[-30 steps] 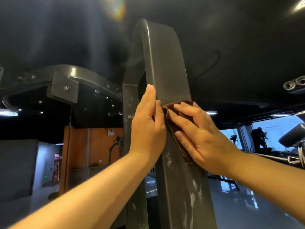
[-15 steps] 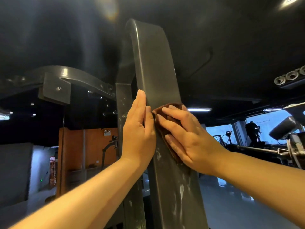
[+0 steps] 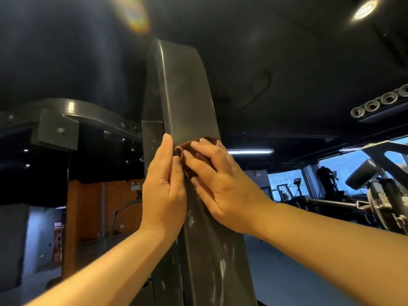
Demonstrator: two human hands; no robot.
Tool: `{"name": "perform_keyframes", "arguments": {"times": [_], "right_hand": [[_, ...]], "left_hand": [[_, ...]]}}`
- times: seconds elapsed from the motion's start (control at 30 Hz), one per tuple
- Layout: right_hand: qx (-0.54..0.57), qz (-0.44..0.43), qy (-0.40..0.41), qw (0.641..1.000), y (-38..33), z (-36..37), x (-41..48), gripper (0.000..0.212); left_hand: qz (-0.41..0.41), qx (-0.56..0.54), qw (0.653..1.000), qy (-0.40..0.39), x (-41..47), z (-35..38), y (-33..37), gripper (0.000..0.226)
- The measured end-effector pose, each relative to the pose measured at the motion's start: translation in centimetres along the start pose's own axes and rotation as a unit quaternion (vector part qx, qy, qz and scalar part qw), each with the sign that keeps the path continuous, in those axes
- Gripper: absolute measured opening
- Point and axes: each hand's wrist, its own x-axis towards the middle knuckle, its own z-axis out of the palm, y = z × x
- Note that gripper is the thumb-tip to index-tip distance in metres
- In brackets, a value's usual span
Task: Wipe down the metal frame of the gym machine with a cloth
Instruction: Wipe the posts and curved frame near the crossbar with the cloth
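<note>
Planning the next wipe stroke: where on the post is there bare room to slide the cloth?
Free: the front of the post above the cloth, up to its curved top; also below the right hand, where white smears show. Crowded: mid-post, where left hand and right hand meet at the cloth, and the left side, where the curved arm joins.
</note>
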Motion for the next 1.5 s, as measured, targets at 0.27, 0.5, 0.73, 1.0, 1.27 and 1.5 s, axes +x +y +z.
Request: {"name": "perform_keyframes", "arguments": {"times": [0.27,0.5,0.73,1.0,1.27,1.5], "right_hand": [[0.037,0.014,-0.006,0.999,3.6,-2.9,2.5,0.047],[0.036,0.038,0.050,0.997,-0.1,1.1,-1.2,0.050],[-0.069,-0.176,-0.057,0.980,2.4,-0.9,-4.9,0.047],[0.066,0.067,0.054,0.994,-0.5,1.5,-1.5,0.051],[-0.040,-0.144,-0.037,0.988,1.1,0.0,-6.4,0.050],[0.067,0.062,0.005,0.996,-0.8,0.2,-4.0,0.054]], "left_hand": [[0.003,-0.002,1.000,0.008,-0.2,0.1,0.3,0.056],[0.003,-0.018,1.000,0.004,0.0,0.1,-0.1,0.046],[-0.013,-0.037,0.999,0.018,-0.3,0.2,-0.2,0.048],[-0.019,-0.048,0.999,0.012,-2.5,-0.1,-0.3,0.050],[-0.053,-0.080,0.994,0.050,-5.6,0.4,-0.1,0.041],[-0.050,-0.040,0.997,0.049,-7.3,0.7,0.8,0.035]]}}
